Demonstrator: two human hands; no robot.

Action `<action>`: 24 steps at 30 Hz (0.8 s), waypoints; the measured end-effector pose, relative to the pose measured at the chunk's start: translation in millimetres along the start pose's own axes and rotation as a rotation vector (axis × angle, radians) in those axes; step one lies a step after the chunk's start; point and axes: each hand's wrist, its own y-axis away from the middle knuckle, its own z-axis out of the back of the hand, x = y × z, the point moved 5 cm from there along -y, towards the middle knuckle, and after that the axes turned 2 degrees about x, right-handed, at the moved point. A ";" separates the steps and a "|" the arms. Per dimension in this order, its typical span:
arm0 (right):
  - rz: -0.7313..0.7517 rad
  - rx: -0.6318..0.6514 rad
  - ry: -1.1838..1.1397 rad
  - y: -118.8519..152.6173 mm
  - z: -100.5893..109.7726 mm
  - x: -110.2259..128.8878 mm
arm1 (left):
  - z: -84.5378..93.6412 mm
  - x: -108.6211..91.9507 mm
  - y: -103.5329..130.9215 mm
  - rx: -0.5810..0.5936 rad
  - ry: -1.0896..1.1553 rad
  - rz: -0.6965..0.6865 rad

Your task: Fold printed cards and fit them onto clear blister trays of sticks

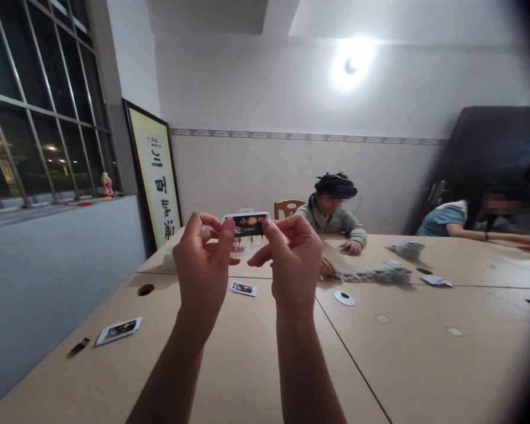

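Note:
Raised in front of me is a small clear plastic box [250, 244] with a hang tab at its top. A black label [251, 226] with red and orange characters covers its upper part, and small coloured hook-shaped pieces show below. My left hand [203, 256] pinches the left edge, thumb on the label. On the opposite edge, my right hand [297, 250] has a similar thumb-and-finger grip. Beyond my wrists, a few printed cards [244, 288] lie on the table.
On the table [247, 365], a card stack [119, 331] and a dark strip [78, 347] lie at left. A row of small packs [375, 274], a pile [407, 249] and a round lid [344, 298] lie at right. Two people [331, 215] sit across.

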 end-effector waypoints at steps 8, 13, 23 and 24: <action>-0.018 0.046 -0.018 1.6 0.6 3.9 | 2.2 -5.6 -0.8 0.050 0.019 0.042; -0.039 0.058 0.013 1.8 -1.4 4.3 | 3.1 -8.1 -1.4 0.017 -0.094 -0.001; -0.037 0.075 0.083 0.5 -2.8 4.4 | 4.1 -5.4 -3.5 -0.006 -0.180 -0.007; -0.036 0.074 0.086 0.5 -2.8 4.2 | 4.0 -4.7 -4.0 -0.002 -0.164 -0.001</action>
